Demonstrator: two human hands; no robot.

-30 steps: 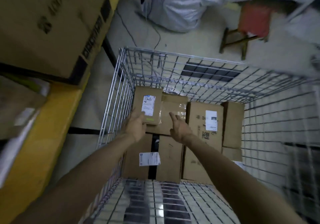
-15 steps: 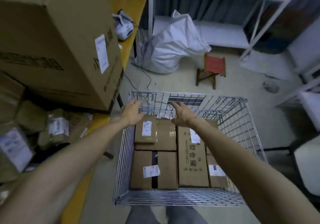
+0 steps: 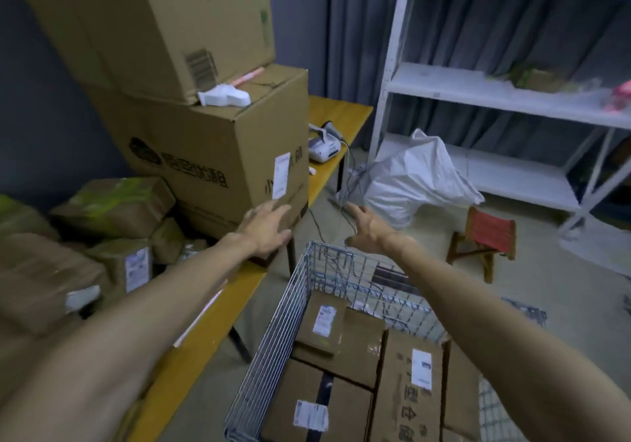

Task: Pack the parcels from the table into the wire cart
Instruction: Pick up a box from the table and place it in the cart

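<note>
Reaching for next parcel: left hand, fingers spread, at near corner of big box on table, right hand spread and empty beside it, wire cart below holding several parcels; probably needs two-handed grip on opposite sides.

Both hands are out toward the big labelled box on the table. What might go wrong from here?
The big box has another box and a white object stacked on it; pulling it out may topple them.
The wire cart already holds several parcels, so it may not sit flat.
The left hand and right hand are open, with no grip yet; a wide box may slip.
</note>
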